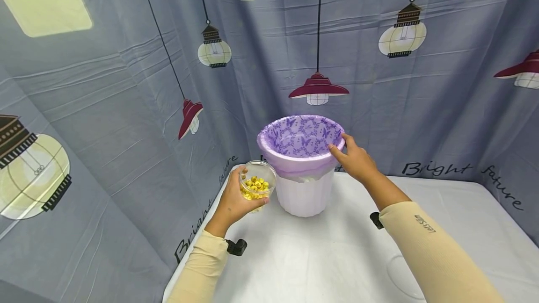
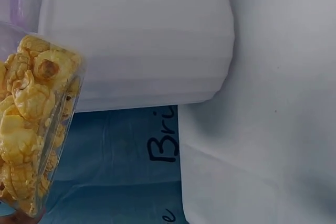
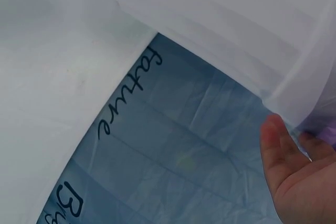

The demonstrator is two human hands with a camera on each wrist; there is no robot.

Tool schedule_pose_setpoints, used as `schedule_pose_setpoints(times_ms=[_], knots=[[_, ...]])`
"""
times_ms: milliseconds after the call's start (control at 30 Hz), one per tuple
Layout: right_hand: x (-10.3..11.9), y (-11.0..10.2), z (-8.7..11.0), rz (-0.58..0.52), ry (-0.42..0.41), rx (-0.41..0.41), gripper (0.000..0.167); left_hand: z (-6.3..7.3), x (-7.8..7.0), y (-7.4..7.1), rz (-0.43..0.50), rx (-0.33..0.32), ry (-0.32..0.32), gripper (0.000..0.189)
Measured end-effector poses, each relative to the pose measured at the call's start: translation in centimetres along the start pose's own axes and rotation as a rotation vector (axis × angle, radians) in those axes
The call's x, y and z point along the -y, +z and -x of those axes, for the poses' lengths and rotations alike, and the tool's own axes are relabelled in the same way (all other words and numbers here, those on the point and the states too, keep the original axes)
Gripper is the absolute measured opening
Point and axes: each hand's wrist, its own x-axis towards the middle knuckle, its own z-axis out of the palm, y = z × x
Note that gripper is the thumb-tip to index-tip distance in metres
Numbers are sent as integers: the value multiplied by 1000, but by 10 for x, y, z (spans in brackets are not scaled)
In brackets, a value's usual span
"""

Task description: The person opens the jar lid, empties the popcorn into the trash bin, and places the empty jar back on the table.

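My left hand [image 1: 233, 202] grips a clear round plastic tub [image 1: 258, 176] part-filled with yellow caramel popcorn [image 1: 255, 184]. It holds the tub tilted, just left of a white trash can [image 1: 304, 195] and below its rim. In the left wrist view, the popcorn [image 2: 26, 114] shows through the tub's side, close to the can's ribbed wall [image 2: 136, 40]. A purple patterned bag [image 1: 301, 137] lines the can and folds over its rim. On the rim's right side, my right hand [image 1: 355, 159] holds the edge between thumb and fingers; the right wrist view shows those fingers [image 3: 273, 135] at the rim.
The trash can stands upright near the far edge of a white-covered table [image 1: 311, 256]. A clear round lid-like disc [image 1: 404, 275] lies at the front right, partly behind the right sleeve. Grey-blue curtains [image 1: 269, 69] with printed lamps hang close around the table.
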Motion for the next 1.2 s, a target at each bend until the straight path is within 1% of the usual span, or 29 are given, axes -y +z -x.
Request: schedule_pose_setpoints(times_ms=[133,300,467,567,700,800,900,1033,1200], knots=[[0,-1,1,-6,-1,4,99,-5,-1,-6,-23,-7,13,112],[0,0,2,-7,2,12,97,-9,0,-9,-22,1,-16,113],[-1,0,2,-6,-1,7,98,-13,-5,-11,-16,9,-34,111],[-2,1,2,-3,-5,4,98,-18,-9,-12,-28,2,-19,111],[-2,0,1,4,-9,-4,99,-25,-12,-15,-57,-19,17,111],[-2,0,0,6,-11,-11,99,-31,-15,-18,-86,-31,17,112],[-3,1,0,1,-9,-10,97,-35,-17,-20,-110,-38,3,112],[-3,1,-1,-4,-5,-7,97,-39,-20,-21,-128,-30,-5,112],[-3,1,0,-6,3,-3,99,-44,-23,-23,-143,-17,0,112]])
